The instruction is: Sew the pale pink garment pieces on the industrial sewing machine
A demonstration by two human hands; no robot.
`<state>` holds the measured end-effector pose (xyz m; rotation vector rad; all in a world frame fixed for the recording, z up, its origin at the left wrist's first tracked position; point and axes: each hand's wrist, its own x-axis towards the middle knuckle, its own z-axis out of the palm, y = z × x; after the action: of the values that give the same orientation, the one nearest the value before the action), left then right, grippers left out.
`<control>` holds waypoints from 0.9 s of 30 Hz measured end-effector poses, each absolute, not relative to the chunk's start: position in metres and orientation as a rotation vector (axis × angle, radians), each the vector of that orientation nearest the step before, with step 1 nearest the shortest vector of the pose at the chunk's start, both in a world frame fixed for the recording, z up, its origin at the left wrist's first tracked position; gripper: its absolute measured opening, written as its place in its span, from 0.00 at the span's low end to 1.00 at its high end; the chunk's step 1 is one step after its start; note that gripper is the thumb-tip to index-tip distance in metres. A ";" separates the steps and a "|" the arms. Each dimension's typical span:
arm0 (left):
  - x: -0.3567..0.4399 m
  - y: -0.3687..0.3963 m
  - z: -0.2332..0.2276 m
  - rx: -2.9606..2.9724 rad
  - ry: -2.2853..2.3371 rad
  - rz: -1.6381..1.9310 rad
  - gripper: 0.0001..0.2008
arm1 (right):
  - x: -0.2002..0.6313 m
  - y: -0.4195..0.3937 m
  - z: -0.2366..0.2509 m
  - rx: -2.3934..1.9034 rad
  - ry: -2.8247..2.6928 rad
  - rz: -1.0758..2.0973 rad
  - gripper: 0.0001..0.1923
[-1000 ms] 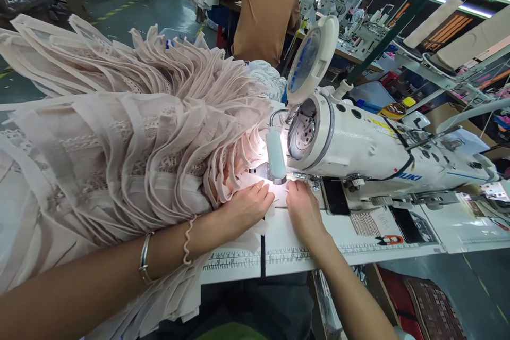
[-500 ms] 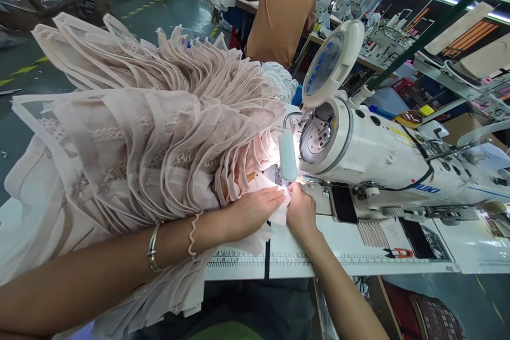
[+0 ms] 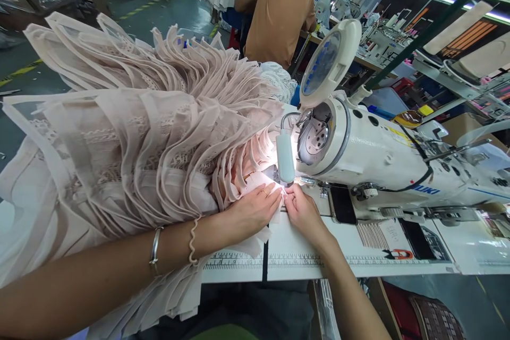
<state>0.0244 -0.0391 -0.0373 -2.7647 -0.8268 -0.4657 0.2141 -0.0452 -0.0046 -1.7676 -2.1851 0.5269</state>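
My left hand [image 3: 255, 208] lies flat on a pale pink fabric piece [image 3: 255, 183] in front of the sewing machine's needle area, its fingers stretched out. My right hand [image 3: 303, 213] pinches the edge of that fabric between thumb and fingers, close beside the left fingertips. The white sewing machine [image 3: 382, 143] stands to the right, and its lamp lights the spot. A pale green cylinder [image 3: 285, 158] hangs before the needle, which is hidden. A big pile of ruffled, lace-trimmed fabric pieces [image 3: 131, 133] covers the table's left side, beneath and behind my left arm.
A printed ruler [image 3: 295, 261] runs along the table's front edge. Orange-handled snips [image 3: 398, 254] and a black phone-like slab [image 3: 343, 204] lie at the right. A round magnifier [image 3: 329, 66] tilts above the machine head. Beyond, a person in a brown top [image 3: 281, 10] sits at another station.
My right hand has shifted slightly, with its fingers now curled more tightly at the fabric edge. The left fingers have moved a little, and less loose fabric shows between the hands.
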 end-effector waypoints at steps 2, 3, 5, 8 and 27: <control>0.025 -0.039 -0.040 -2.746 -0.838 -0.510 0.20 | 0.223 -0.047 -0.005 -1.610 -2.251 0.531 0.10; 0.025 -0.039 -0.040 -2.744 -0.838 -0.531 0.20 | 0.226 -0.048 -0.007 -1.542 -2.279 0.464 0.12; 0.026 -0.038 -0.039 -2.762 -0.831 -0.563 0.19 | 0.230 -0.050 -0.013 -1.421 -2.310 0.294 0.15; 0.024 -0.036 -0.033 -2.848 -0.822 -0.610 0.16 | 0.228 -0.051 -0.021 -1.299 -2.377 0.108 0.17; 0.035 -0.031 -0.038 -2.872 -0.855 -0.559 0.17 | 0.230 -0.034 -0.031 -1.519 -2.483 -0.139 0.26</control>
<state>0.0345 -0.0309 -0.0382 -2.8718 -0.8550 -0.5588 0.2299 -0.0345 -0.0306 -1.5186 -2.4831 -0.1388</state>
